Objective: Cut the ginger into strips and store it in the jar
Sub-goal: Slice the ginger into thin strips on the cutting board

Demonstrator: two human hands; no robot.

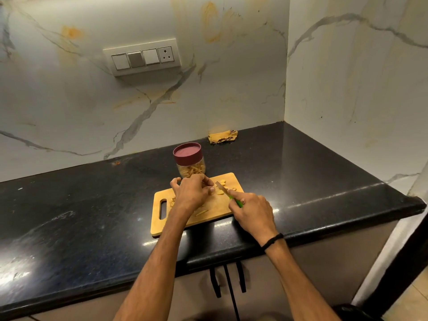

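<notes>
Right hand [251, 210] grips knife [223, 187]; ginger slices [220, 193] lie just beside curled left hand [192, 193].

Maroon jar lid [187, 153]; green knife handle [238, 202]; black speckled counter [92, 216].

Jar [188, 162] blocking board's [162, 225] far edge (touching it), open black counter [81, 216] left, cloth [222, 136] well behind

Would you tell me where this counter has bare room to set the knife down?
The black stone counter is bare left of the wooden cutting board and right of it, toward the side wall. A narrower patch lies between the maroon-lidded clear jar and the yellow cloth. The board is crowded: left hand, right hand, green-handled knife, ginger pieces.
</notes>
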